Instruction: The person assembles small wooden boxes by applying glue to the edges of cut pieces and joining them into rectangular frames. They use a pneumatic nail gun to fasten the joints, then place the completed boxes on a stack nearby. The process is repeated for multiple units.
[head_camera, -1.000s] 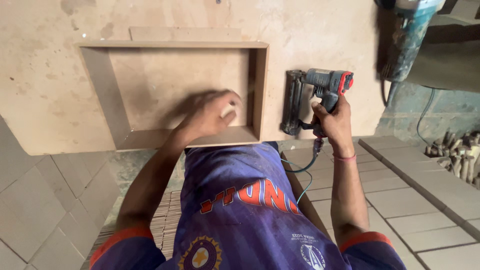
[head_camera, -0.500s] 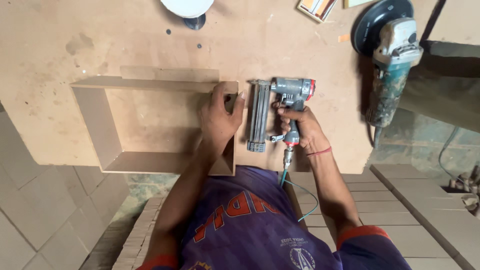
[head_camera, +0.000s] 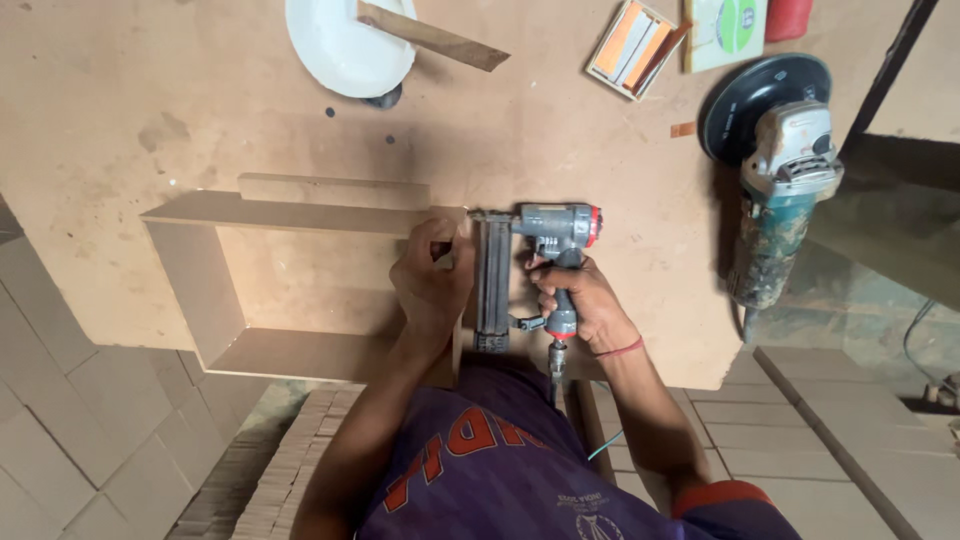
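Head view: angle grinder (head_camera: 778, 190) and white plate (head_camera: 345, 45) flank the nail gun (head_camera: 530, 265).

A brown board tabletop (head_camera: 150, 120) carried a wooden frame (head_camera: 215, 300) under the left-hand fingers (head_camera: 435, 245), a white plate (head_camera: 340, 50) beyond them, and an angle grinder (head_camera: 780, 190) right of the right-hand fingers (head_camera: 560, 295).

Upper right of the frame, on the counter (head_camera: 560, 110): small open box (head_camera: 633, 48), rectangular, tilted, orange and white strips inside. Just right of it, flat card package (head_camera: 724, 30), pale green and cream with a round green mark. Beside that, red container (head_camera: 789, 17), cut off by the top edge.
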